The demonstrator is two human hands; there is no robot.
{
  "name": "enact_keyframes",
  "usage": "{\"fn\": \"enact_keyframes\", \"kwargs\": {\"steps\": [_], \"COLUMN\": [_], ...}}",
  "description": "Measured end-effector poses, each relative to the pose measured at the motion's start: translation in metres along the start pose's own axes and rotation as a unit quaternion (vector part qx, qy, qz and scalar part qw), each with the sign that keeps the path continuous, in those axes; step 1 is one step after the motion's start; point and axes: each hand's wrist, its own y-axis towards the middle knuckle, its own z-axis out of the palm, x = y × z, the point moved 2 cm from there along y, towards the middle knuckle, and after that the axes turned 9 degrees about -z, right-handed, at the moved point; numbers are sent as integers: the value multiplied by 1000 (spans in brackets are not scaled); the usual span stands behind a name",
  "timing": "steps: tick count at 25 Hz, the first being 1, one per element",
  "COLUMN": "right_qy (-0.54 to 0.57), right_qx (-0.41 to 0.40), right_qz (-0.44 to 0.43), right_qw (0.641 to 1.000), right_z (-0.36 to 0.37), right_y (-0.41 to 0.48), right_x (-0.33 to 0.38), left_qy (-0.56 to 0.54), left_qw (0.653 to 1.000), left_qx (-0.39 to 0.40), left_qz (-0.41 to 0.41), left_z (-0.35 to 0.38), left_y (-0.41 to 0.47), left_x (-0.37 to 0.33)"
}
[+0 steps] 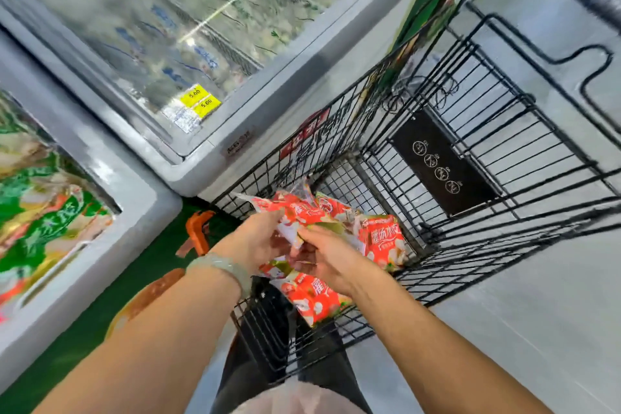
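Several red frozen-dumpling packets are bunched over the near end of a black wire shopping cart (477, 144). My left hand (257, 239), with a pale bangle on its wrist, grips the upper packet (295, 210). My right hand (324, 255) holds the packets from the right; its fingers curl into the bunch. Another packet (384, 239) juts out to the right past my right hand. A third (316, 301) hangs below my right wrist over the cart's rim.
A chest freezer (188, 54) with a glass lid and yellow price tags stands beside the cart's left side. A second freezer (50, 212) with green and orange packs is at the left. An orange handle (198, 228) sticks out between them. Grey floor lies to the right.
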Motion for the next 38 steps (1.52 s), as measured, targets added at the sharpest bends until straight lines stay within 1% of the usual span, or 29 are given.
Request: {"fn": "enact_keyframes", "kwargs": {"steps": [1, 3, 7, 9, 11, 13, 14, 16, 18, 19, 21, 22, 23, 24, 26, 28, 29, 32, 35, 38], "right_qy": [-19, -73, -194, -229, -231, -255, -265, -261, -221, -180, -71, -37, -34, -48, -92, -161, -190, -256, -305, -303], "right_qx": [14, 39, 71, 35, -24, -62, -73, -98, -102, -82, 1, 40, 67, 77, 72, 72, 77, 110, 152, 198], "right_qz": [-3, -2, 36, 35, 16, -8, -22, -47, -53, -44, -25, -27, -38, -48, -67, -90, -107, -137, -130, -111], "right_qw": [1000, 997, 978, 972, 973, 965, 961, 959, 968, 979, 997, 998, 996, 995, 991, 980, 973, 951, 931, 926], "right_z": [2, 6, 1, -2, -1, 7, 18, 46, 74, 90, 122, 143, 162, 181, 217, 251, 265, 314, 360, 396], "right_y": [-6, -19, -44, -52, -52, -48, -49, -57, -68, -73, -80, -87, -90, -95, -104, -110, -113, -120, -123, -124], "right_x": [1, 4, 12, 15, 14, 14, 14, 11, 0, -10, -31, -44, -57, -69, -89, -98, -98, -100, -110, -123], "left_qy": [-25, -43, -1, 20, 32, 31, 22, -10, -29, -26, -11, -14, -20, -33, -52, -63, -78, -166, -224, -276], "left_qw": [999, 998, 995, 992, 988, 984, 981, 974, 967, 963, 955, 954, 954, 957, 965, 970, 970, 959, 945, 934], "left_qx": [-23, -39, -56, -66, -55, -20, 12, 85, 138, 155, 178, 175, 164, 145, 88, 25, 12, 13, -5, -27], "left_qz": [12, 35, 80, 105, 143, 175, 190, 208, 212, 219, 236, 243, 250, 250, 243, 232, 228, 228, 238, 225], "left_z": [-3, -5, -19, -38, -60, -82, -95, -122, -153, -172, -206, -228, -251, -274, -318, -360, -374, -412, -443, -472], "left_y": [-6, -21, -49, -65, -89, -116, -133, -168, -207, -223, -244, -251, -256, -258, -262, -263, -262, -263, -262, -251], "left_x": [5, 14, 28, 30, 31, 29, 30, 36, 51, 61, 83, 96, 107, 117, 137, 156, 165, 192, 214, 227]}}
